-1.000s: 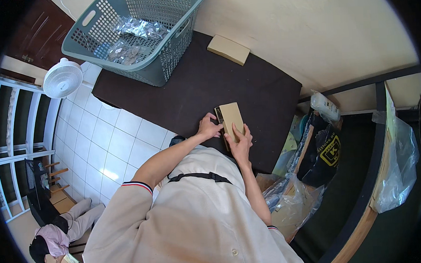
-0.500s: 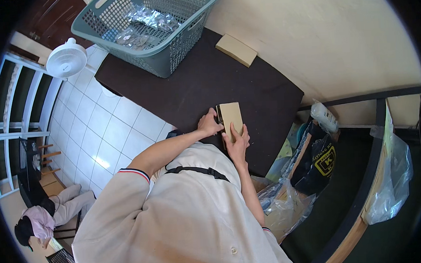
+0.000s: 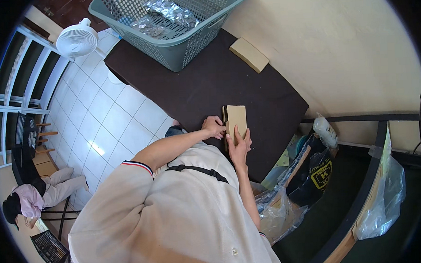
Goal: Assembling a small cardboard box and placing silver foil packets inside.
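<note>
A slim tan cardboard box [image 3: 236, 117] with a dark left side lies on the near part of a dark brown cloth-covered table [image 3: 190, 92]. My right hand [image 3: 239, 143] grips its near end, the thumb along the left edge and the fingers over the top and right side. At the box's dark left side is my left hand [image 3: 213, 127], its fingers curled in and the fingertips against that edge. Whatever those fingertips may pinch is too small to make out.
A grey-green perforated basket [image 3: 183, 50] holding clear packets [image 3: 172, 13] stands at the table's far end. Another tan box [image 3: 249, 54] lies by the wall. Right of the table are a shelf frame [image 3: 369, 171] and plastic bags [image 3: 383, 204]. A fan [image 3: 77, 41] and seated person [image 3: 30, 200] are left.
My left hand has slid down the box's left side, and its fingers have curled in more. My right hand keeps its grip. The whole view has shifted slightly.
</note>
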The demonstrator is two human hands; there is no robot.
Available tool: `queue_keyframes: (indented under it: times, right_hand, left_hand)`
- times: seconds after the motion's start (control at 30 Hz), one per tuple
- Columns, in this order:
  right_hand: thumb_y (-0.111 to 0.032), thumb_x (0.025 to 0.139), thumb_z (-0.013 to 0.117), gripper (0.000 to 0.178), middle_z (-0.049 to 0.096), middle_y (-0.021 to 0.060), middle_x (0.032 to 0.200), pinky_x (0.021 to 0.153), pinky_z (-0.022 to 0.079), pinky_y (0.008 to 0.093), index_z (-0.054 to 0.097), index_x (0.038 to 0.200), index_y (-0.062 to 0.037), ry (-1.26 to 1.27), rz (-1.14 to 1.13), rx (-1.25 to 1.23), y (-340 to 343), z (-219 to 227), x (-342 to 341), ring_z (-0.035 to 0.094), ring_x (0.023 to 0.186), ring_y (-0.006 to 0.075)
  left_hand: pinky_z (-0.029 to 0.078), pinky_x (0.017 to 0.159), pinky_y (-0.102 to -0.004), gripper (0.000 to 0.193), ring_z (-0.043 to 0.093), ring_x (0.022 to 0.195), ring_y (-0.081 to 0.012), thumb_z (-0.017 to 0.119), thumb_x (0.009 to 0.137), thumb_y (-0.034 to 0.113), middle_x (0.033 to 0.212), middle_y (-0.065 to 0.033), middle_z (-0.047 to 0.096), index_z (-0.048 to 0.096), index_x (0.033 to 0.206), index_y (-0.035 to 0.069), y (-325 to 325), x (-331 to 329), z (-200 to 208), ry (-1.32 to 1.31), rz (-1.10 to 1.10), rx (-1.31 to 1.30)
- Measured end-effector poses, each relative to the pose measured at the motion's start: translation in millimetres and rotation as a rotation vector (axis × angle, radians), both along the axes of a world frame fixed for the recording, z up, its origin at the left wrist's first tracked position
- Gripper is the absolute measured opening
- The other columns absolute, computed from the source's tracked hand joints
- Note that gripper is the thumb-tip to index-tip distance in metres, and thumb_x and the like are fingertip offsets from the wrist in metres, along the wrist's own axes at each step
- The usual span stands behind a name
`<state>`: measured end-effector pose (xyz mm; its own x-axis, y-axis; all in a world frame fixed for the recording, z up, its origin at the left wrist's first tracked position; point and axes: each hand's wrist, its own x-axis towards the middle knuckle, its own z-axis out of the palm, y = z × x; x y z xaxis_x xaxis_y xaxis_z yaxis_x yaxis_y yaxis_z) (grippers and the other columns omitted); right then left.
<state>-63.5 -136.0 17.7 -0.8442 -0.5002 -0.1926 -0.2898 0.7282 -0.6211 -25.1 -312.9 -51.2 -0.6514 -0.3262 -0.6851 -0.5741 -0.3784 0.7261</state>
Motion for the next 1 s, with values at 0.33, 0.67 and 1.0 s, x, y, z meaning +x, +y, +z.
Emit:
queue_keyframes:
  times: [0.33, 0.67, 1.0]
  right_hand:
    - [-0.041, 0.099, 0.072, 0.061, 0.024, 0.0375, 0.168, 0.116, 0.029, 0.0670, 0.058, 0.156, -0.0250, 0.086, 0.026, 0.010, -2, -10, 6, 0.030, 0.149, 0.0552]
    - [-0.039, 0.099, 0.071, 0.060, 0.025, 0.0378, 0.167, 0.115, 0.031, 0.0689, 0.058, 0.156, -0.0266, 0.110, 0.029, 0.098, -5, -14, 9, 0.032, 0.149, 0.0558]
    - [-0.037, 0.098, 0.071, 0.060, 0.026, 0.0394, 0.166, 0.115, 0.030, 0.0695, 0.059, 0.155, -0.0245, 0.158, 0.029, 0.104, -10, -9, 13, 0.031, 0.148, 0.0559]
  left_hand:
    - [0.062, 0.051, -0.0325, 0.025, 0.077, 0.064, -0.0223, 0.077, 0.095, 0.010, 0.087, -0.0171, 0.079, 0.066, 0.112, -0.004, -7, 12, 9, 0.046, -0.112, -0.046]
    - [0.062, 0.050, -0.0328, 0.022, 0.077, 0.062, -0.0204, 0.077, 0.093, 0.010, 0.082, -0.0134, 0.079, 0.066, 0.108, -0.002, -10, 17, 10, 0.036, -0.098, -0.055]
    - [0.064, 0.055, -0.0346, 0.020, 0.077, 0.064, -0.0219, 0.079, 0.090, 0.009, 0.082, -0.0136, 0.079, 0.066, 0.102, -0.001, 1, 10, 17, -0.018, -0.106, -0.168]
